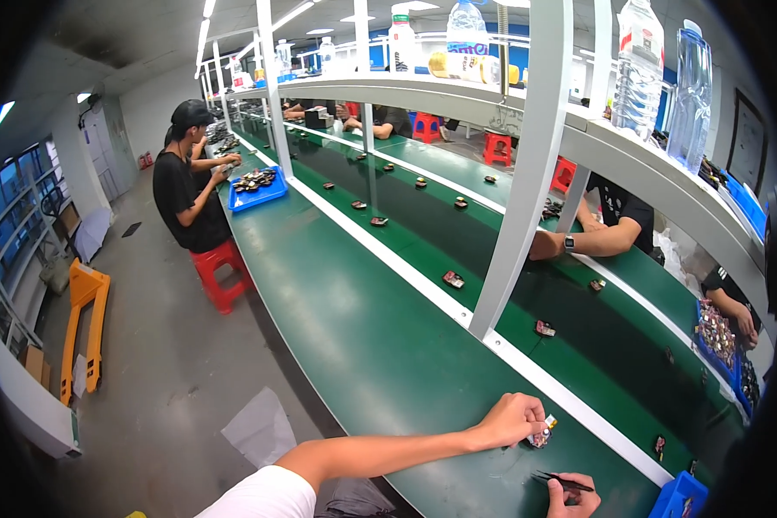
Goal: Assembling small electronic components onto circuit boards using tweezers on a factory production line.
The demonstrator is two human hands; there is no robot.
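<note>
My left hand (511, 420) reaches over the green worktop (345, 345), its fingers closed at a small electronic part (540, 436) with a silvery-red body and a yellowish tab. The part is at the worktop's surface, and my fingers hide some of it. Lower and to the right, my right hand (577, 501) grips a pair of black tweezers (565, 483). Their tips point left, below the part and apart from it. The picture's lower edge cuts off some of this hand.
Beyond a white rail runs a green conveyor belt (406, 250) carrying several similar parts (545, 329). A blue bin (679, 496) stands by my right hand. A white post (527, 173) rises from the rail, supporting a bottle-laden shelf (388, 89). Co-workers sit along both sides.
</note>
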